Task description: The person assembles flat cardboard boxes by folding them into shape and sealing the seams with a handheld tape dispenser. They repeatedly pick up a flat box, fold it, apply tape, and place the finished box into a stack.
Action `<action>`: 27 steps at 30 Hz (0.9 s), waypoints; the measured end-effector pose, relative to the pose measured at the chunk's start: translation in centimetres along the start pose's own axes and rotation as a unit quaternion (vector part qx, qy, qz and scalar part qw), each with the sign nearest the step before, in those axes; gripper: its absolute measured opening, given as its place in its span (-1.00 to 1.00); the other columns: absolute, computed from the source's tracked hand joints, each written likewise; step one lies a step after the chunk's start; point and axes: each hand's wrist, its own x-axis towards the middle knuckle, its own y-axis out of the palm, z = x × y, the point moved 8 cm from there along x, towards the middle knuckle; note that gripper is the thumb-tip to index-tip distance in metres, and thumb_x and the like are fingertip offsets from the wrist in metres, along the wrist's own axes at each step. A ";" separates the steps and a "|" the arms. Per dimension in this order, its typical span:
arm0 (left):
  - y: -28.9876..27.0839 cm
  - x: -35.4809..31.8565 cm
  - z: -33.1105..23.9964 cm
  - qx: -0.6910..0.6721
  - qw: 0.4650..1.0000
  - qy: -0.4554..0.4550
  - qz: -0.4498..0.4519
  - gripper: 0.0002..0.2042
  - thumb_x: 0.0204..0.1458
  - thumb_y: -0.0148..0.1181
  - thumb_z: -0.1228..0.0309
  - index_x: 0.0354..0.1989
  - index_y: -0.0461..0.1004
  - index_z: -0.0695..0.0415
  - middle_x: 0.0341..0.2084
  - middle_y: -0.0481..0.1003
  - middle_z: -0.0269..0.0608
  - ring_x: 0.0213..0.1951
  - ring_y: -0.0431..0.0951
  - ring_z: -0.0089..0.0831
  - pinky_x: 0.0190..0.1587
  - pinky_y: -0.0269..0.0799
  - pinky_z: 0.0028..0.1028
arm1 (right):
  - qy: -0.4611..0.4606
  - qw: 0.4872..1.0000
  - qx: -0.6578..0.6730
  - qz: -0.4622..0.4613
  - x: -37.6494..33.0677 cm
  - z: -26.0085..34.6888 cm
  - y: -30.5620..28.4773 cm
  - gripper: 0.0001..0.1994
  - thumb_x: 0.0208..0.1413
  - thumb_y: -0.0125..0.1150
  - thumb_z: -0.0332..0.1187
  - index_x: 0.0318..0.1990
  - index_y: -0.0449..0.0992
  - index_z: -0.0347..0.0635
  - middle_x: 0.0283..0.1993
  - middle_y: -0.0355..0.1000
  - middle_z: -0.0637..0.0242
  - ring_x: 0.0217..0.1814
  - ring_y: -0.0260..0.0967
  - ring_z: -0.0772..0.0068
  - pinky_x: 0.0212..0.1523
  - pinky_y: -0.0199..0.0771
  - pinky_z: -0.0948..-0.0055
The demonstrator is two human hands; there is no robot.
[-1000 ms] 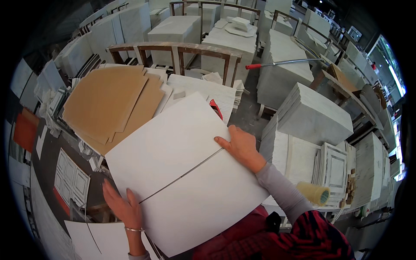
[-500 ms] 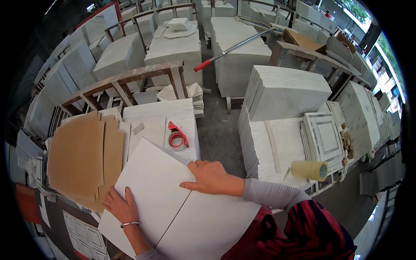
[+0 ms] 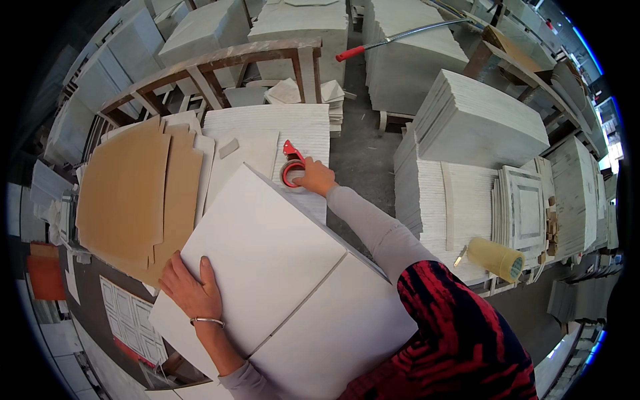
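Observation:
Two large white flat panels (image 3: 267,253) lie edge to edge in front of me, a seam running between them. My left hand (image 3: 190,287) presses flat on the near left corner of the panels, a bracelet on its wrist. My right hand (image 3: 313,177) reaches past the far corner and grips a red tape dispenser (image 3: 291,167) that lies on a stack of white ribbed boards (image 3: 267,130).
Brown cardboard sheets (image 3: 133,193) lie to the left. Stacks of white panels (image 3: 480,127) stand at the right, with a roll of yellowish tape (image 3: 497,259) on one. A wooden frame (image 3: 213,63) stands behind, and a red-handled pole (image 3: 400,40) lies across the far stacks.
My right hand has left the panels and stretched forward onto the red tape dispenser. My left hand stays on the panels' left corner. The view has tilted downward.

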 end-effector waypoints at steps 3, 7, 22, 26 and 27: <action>-0.5 -0.2 -0.3 -0.007 1.000 0.002 -0.004 -0.45 0.06 0.03 0.09 0.10 0.24 0.26 -0.03 0.30 0.09 0.08 0.23 0.00 0.23 -0.10 0.01 | 0.061 0.992 0.107 0.006 0.7 -2.3 1.3 -0.55 -0.03 0.16 -0.16 -0.01 0.37 -0.20 -0.10 0.40 0.03 -0.10 0.45 0.12 -0.20 0.46 0.26; -0.6 -0.8 0.5 0.003 1.000 -0.024 -0.005 -0.43 0.04 0.05 0.05 0.09 0.26 0.25 -0.03 0.31 0.08 0.08 0.23 -0.02 0.23 -0.09 0.01 | 0.130 0.852 0.487 0.143 -1.4 -1.8 -0.2 -0.61 -0.03 0.07 -0.42 0.03 0.34 -0.22 -0.13 0.43 0.11 -0.16 0.47 0.23 -0.30 0.50 0.35; -0.3 0.3 0.2 -0.003 0.997 -0.071 -0.029 -0.44 -0.01 0.10 0.02 0.04 0.30 0.21 -0.09 0.36 0.01 0.04 0.27 -0.09 0.22 -0.07 0.03 | -0.604 0.783 0.042 0.141 -30.9 20.1 -14.2 -0.38 -0.34 0.29 -0.45 0.06 0.49 0.15 -0.29 0.31 0.27 -0.31 0.32 0.27 -0.33 0.35 0.43; -0.8 -0.2 1.3 -0.091 0.993 -0.061 -0.036 -0.49 0.01 0.11 0.09 0.03 0.35 0.23 -0.06 0.35 0.03 0.09 0.24 -0.12 0.22 -0.07 0.03 | -0.645 0.757 -0.024 0.096 -32.8 20.6 -12.3 -0.41 -0.35 0.31 -0.43 0.03 0.52 0.19 -0.33 0.33 0.27 -0.36 0.32 0.27 -0.38 0.36 0.42; -1.3 -0.7 2.1 -0.156 0.985 -0.055 -0.040 -0.51 0.01 0.12 0.13 0.03 0.35 0.22 -0.04 0.34 0.04 0.09 0.23 -0.09 0.21 -0.05 0.03 | -0.642 0.760 -0.037 0.093 -33.0 20.9 -12.0 -0.41 -0.35 0.31 -0.42 0.02 0.52 0.19 -0.33 0.33 0.26 -0.36 0.32 0.27 -0.38 0.36 0.42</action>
